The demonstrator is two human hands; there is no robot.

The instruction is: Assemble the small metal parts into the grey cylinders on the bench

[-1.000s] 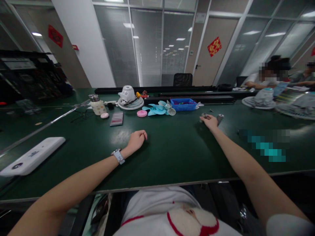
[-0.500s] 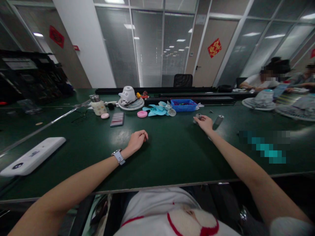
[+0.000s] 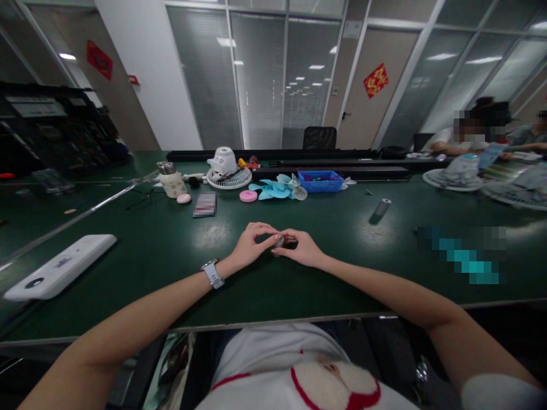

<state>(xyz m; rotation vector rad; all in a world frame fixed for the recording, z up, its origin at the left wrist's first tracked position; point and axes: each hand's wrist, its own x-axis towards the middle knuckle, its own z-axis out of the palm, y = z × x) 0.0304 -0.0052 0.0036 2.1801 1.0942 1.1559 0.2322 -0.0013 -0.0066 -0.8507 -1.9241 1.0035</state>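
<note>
My left hand (image 3: 250,245) and my right hand (image 3: 301,249) meet over the middle of the green table (image 3: 325,273). Both pinch a small silvery metal part (image 3: 280,241) between their fingertips, just above the tabletop. A watch sits on my left wrist. A grey cylinder (image 3: 382,206) lies on the table farther off to the right, apart from both hands.
At the back stand a white fan grille and motor housing (image 3: 226,168), pale blue fan blades (image 3: 277,189), a blue tray (image 3: 321,181), a pink disc (image 3: 248,196) and a small bottle (image 3: 172,180). A white flat device (image 3: 60,266) lies left. People sit at the far right with fan grilles.
My right hand picked up the small metal part from the far right and carried it back to the middle. My left hand lifted and joined it on the part.
</note>
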